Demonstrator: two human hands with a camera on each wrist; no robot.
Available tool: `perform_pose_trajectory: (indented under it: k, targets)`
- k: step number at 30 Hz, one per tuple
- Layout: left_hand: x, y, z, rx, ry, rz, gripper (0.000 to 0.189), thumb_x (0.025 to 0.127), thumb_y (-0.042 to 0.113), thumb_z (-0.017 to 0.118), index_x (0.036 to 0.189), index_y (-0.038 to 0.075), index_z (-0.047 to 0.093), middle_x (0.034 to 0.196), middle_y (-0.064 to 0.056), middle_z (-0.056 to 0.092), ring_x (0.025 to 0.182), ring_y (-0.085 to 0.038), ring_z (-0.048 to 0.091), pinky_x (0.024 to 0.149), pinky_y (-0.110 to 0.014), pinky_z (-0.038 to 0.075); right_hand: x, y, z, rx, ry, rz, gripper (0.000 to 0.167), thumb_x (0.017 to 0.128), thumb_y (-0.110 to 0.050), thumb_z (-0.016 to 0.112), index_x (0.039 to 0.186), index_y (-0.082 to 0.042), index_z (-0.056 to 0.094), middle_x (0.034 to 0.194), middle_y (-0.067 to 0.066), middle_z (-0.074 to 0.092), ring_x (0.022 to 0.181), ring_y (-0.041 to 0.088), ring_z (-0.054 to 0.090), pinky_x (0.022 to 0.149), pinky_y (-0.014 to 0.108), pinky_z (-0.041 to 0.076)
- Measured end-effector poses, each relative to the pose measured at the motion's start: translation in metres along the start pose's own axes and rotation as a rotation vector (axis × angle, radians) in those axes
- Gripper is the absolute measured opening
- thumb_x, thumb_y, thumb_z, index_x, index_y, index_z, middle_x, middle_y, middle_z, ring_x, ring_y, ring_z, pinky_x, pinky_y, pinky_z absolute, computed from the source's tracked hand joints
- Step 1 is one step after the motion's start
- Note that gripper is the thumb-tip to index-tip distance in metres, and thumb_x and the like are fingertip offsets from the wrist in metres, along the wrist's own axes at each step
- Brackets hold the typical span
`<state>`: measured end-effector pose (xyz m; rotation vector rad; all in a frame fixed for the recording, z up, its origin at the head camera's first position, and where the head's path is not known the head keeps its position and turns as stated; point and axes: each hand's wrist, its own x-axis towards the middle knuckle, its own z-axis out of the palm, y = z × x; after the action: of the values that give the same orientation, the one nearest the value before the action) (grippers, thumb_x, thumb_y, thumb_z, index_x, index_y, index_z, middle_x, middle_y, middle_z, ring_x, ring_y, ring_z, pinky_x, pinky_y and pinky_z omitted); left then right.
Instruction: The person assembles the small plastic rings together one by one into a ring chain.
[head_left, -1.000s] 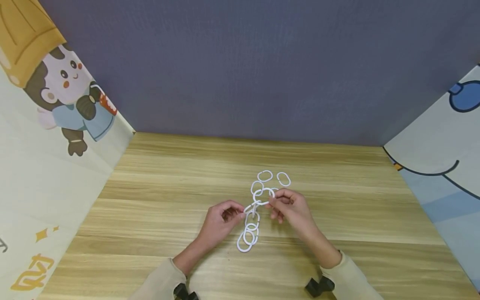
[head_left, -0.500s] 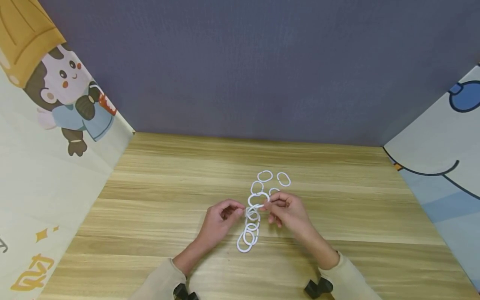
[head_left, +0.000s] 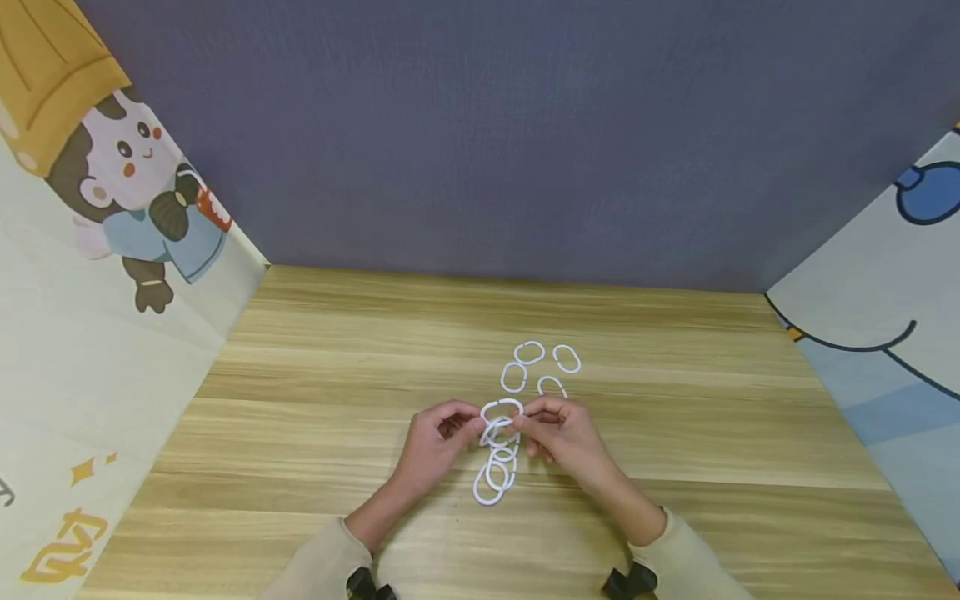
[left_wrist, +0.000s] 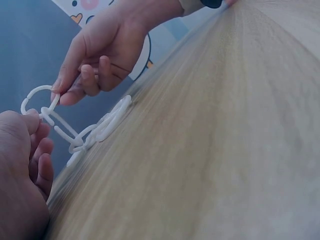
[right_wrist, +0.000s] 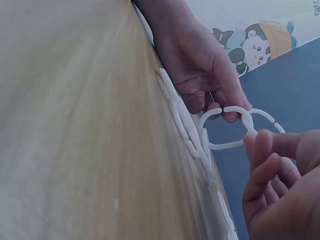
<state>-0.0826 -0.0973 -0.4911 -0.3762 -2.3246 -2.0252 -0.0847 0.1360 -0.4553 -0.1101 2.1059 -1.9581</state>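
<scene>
White oval plastic chain links, each with a small gap, lie and hang between the two hands. My left hand pinches the near chain's raised end link with thumb and forefinger. From there the chain runs down onto the table toward me. Another link stands raised above it, pinched by my right hand. In the left wrist view this link crosses the chain's end link close to the left fingertips. Whether the two are hooked together is hard to tell. The right wrist view shows the held link's gap.
Several loose white links lie beyond the hands, among them one at the back right and one partly behind the right hand. The wood-grain table meets a dark back wall and printed side panels.
My right hand has moved left and slightly toward me with its link, bringing it over the chain's end beside the left fingertips. The left hand has stayed nearly still.
</scene>
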Motion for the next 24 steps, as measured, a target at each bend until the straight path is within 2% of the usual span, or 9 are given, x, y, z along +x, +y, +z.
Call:
perform_pose_trajectory:
  k: [5,9,14,24]
  targets:
    - [0.000,0.001,0.000,-0.019,0.026,-0.003,0.011,0.099,0.002,0.080,0.107,-0.005,0.079,0.094,-0.015,0.078,0.077,-0.007,0.066,0.069,-0.020,0.056,-0.001,0.002,0.001,-0.058,0.008,-0.019,0.017,0.095,-0.003,0.084,0.105,0.010,0.079,0.076,0.013,0.071,0.056,0.009,0.056,0.050,0.020,0.044]
    - [0.000,0.000,0.000,-0.028,0.035,-0.006,0.010,0.100,0.001,0.079,0.108,-0.006,0.079,0.095,-0.016,0.079,0.080,-0.008,0.068,0.071,-0.020,0.056,-0.001,0.004,0.000,-0.150,-0.010,-0.052,0.016,0.094,-0.005,0.087,0.104,0.007,0.082,0.080,0.014,0.075,0.057,0.008,0.055,0.051,0.020,0.047]
    - [0.000,0.001,-0.001,-0.032,0.034,-0.004,0.011,0.100,0.001,0.079,0.108,-0.006,0.078,0.095,-0.017,0.078,0.080,-0.007,0.067,0.070,-0.019,0.055,0.000,0.003,-0.002,-0.207,-0.036,-0.079,0.018,0.093,-0.005,0.088,0.105,0.007,0.081,0.084,0.014,0.077,0.060,0.007,0.058,0.053,0.020,0.048]
    - [-0.001,-0.001,0.000,-0.033,0.044,0.007,0.010,0.099,0.000,0.080,0.107,-0.007,0.078,0.094,-0.017,0.077,0.078,-0.007,0.066,0.068,-0.019,0.055,0.004,0.000,-0.011,-0.265,-0.016,-0.057,0.016,0.093,-0.005,0.085,0.107,0.003,0.081,0.087,0.004,0.075,0.068,0.009,0.062,0.058,0.021,0.051]
